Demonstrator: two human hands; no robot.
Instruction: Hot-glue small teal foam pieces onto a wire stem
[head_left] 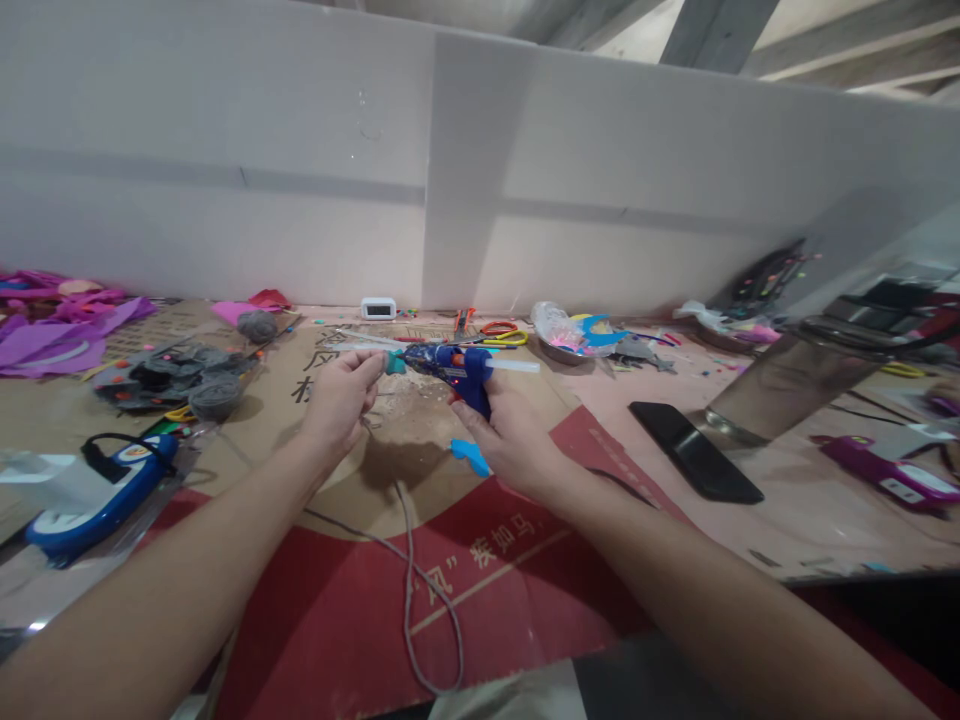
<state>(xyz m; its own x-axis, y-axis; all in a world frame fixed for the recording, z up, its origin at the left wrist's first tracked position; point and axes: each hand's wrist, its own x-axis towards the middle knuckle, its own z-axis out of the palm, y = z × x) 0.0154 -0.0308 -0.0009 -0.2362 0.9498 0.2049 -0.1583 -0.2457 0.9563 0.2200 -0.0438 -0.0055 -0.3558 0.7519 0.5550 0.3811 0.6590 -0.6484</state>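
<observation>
My right hand (506,425) is wrapped round the handle of a blue hot glue gun (457,372), with a pale glue stick (517,366) poking out of its back end. The nozzle points left. Between the fingertips of my left hand (345,395) is a small teal piece (395,362), right at the nozzle; whether the two touch I cannot tell. A grey cord (409,560) lies in a loop below, and its upper end runs up near my left hand. Under the glue gun, a bright blue scrap (471,457) rests on the cardboard (510,590).
To the left are a blue-and-white power strip (112,510), grey yarn pieces (172,380) and purple scraps (67,330). Scissors (506,333) and a small white display (379,308) lie at the back. Rightward are a black phone (694,450), a large tumbler (787,385) and a magenta device (892,475).
</observation>
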